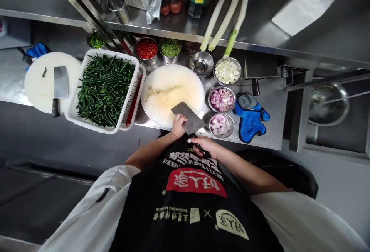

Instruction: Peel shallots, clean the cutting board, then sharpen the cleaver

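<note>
My right hand is wrapped round the black handle of a cleaver, its broad blade slanting up and left over the near edge of a round white cutting board. At the blade's lower left side is my left hand, fingers curled against the metal; the fingertips are partly hidden. Wet brownish and greenish stains streak the board. To its right stand two bowls of peeled shallots, the upper bowl and the lower bowl.
Left of the board, a white basket holds green chilies. Beyond it, another cleaver lies on a second board. Bowls of red chilies, green pieces and white cubes line the back. Blue gloves lie right.
</note>
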### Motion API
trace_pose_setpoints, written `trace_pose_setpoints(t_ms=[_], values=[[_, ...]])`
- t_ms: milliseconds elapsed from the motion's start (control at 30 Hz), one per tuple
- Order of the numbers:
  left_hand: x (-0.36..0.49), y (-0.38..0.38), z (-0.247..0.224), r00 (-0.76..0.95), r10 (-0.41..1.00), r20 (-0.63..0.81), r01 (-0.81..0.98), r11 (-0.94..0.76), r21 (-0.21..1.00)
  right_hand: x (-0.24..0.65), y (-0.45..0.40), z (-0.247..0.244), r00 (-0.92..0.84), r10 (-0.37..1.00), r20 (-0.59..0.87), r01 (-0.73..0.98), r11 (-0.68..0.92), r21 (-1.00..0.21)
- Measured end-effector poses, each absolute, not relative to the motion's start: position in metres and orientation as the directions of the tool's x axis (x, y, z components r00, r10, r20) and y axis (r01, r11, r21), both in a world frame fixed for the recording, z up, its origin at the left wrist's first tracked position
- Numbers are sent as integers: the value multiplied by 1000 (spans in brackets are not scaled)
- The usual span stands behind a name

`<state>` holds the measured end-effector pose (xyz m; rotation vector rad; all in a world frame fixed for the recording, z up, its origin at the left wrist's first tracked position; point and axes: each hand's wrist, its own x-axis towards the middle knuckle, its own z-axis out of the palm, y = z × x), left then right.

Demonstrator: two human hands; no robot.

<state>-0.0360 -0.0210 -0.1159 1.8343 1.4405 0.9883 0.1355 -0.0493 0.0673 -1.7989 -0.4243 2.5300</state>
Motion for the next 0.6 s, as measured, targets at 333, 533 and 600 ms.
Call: trace_pose_setpoints(t_ms=[333, 533, 600], values=[[-76, 2, -122, 285, 925, 250, 432, -357, 828, 81, -53, 73, -261, 129, -957, 93, -983, -158], [-95, 28, -124, 256, 941, 220, 468, -320, 824, 48, -31, 67, -221, 137, -966, 84, -984, -159], [-111, 49, -125, 243, 943, 226, 487, -320, 813, 29, -17, 61, -232, 163, -959, 35, -984, -175]])
